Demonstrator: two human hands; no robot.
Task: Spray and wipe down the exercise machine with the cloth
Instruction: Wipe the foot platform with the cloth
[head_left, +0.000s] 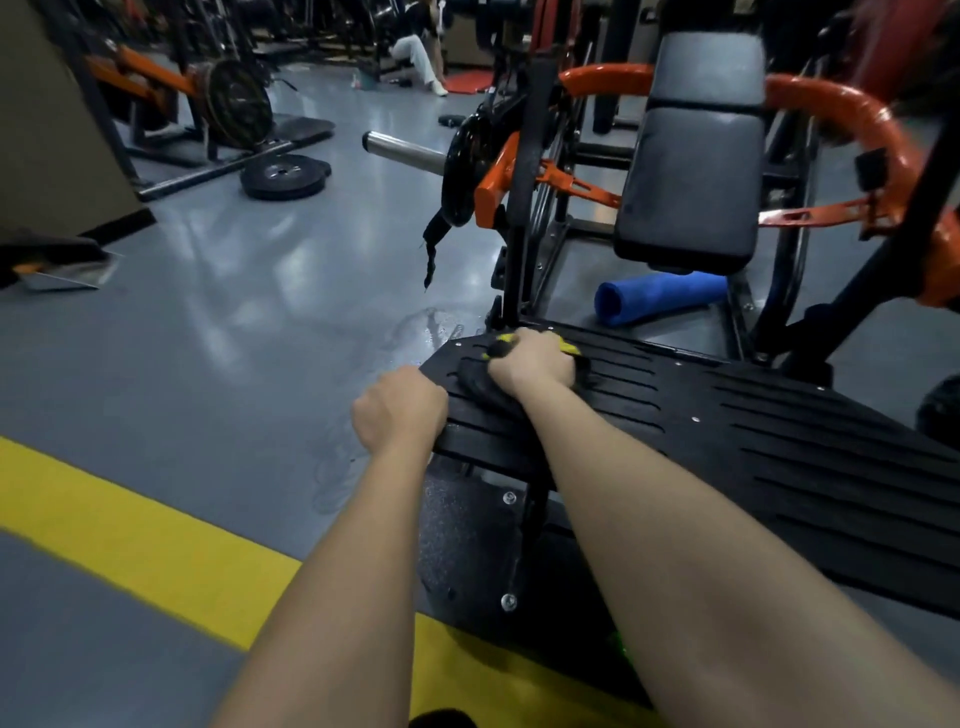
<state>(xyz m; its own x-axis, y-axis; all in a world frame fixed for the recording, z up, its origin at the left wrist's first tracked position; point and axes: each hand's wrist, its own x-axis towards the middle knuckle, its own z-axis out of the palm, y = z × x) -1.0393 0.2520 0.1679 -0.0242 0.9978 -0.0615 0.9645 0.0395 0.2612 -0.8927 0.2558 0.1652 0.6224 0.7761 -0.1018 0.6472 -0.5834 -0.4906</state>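
Wiping stage, head view: right hand (530, 364) grips the bunched dark, yellow-edged cloth (475, 385) and presses it on the far-left corner of the black foot plate (727, 431). Left hand (400, 410) curls over the plate's left edge. The plate's long axis runs rightward from the cloth, favouring the right hand. An upright post (519, 234) just beyond likely blocks farther strokes; a blue roller (654, 299) lies behind. No spray bottle in sight.

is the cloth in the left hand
No, the right hand holds the cloth on the black footplate, while the left hand grips the footplate's near corner.
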